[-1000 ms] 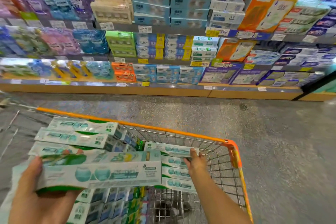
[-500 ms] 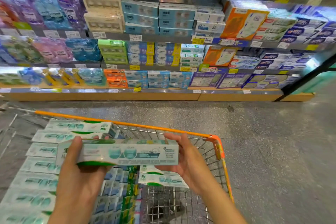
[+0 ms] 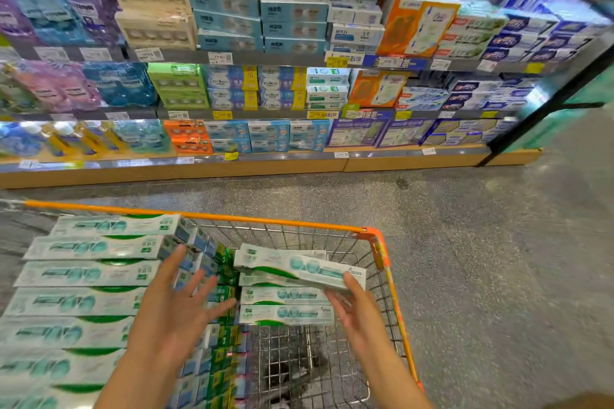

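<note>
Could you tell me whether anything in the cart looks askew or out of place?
Only the top toothpaste box, held in the right grip, lies tilted and skewed on the small stack beneath; the left stack lies square.

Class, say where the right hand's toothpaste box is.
Head view, cart's right half: the toothpaste box, held by the right hand, tilts over the short stack.

Bright even light; shelves [image 3: 299, 43] and left hand [image 3: 172, 312] motion-blurred; wide-angle bending at frame edges.

Head camera looks forward-down, close above cart [image 3: 199, 216].
</note>
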A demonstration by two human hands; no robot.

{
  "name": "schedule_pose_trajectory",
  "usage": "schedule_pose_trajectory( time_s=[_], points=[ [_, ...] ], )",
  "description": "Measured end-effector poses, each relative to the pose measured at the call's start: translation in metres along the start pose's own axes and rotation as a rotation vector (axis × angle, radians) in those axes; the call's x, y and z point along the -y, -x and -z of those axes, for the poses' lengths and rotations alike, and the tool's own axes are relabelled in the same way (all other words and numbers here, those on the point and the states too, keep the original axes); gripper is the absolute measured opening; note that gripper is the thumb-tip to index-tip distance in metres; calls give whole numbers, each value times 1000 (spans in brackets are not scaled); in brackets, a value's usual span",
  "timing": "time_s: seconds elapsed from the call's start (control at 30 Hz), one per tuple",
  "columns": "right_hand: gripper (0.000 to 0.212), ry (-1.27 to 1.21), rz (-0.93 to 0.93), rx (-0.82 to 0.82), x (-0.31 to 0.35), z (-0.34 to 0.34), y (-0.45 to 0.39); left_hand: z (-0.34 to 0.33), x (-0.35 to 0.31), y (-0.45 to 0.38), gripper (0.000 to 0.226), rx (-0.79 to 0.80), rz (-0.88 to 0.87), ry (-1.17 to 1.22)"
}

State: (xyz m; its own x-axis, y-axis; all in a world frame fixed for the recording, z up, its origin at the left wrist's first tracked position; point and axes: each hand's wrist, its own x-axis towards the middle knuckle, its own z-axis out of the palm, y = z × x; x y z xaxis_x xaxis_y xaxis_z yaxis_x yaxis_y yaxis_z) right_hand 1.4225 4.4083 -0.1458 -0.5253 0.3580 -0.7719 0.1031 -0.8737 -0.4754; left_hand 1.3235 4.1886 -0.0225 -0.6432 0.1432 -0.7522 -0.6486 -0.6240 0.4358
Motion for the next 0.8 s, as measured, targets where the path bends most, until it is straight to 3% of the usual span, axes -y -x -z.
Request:
schedule_pose_trajectory(
  time_s=[0.07,0.13,0.2,0.37,0.67,0.8],
  points=[
    [58,55,0,-62,-3,9,-20,11,-8,-6,75,19,-11,9],
    [46,153,-8,-89,-9,13,-43,18,-12,-10,108,47,-10,-30],
    [51,229,-26,-96,-17,11,-60,26,-16,-14,124,47,-18,-61],
    [68,210,-99,-131,-37,2,-94,42,-19,-15,115,98,-20,-65],
    [49,264,-193,-220,-51,-7,-131,47,-25,-9,115,74,-54,-57],
    [50,350,-211,-220,-52,-6,-133,47,-24,-9,114,76,-63,-53]
  ],
)
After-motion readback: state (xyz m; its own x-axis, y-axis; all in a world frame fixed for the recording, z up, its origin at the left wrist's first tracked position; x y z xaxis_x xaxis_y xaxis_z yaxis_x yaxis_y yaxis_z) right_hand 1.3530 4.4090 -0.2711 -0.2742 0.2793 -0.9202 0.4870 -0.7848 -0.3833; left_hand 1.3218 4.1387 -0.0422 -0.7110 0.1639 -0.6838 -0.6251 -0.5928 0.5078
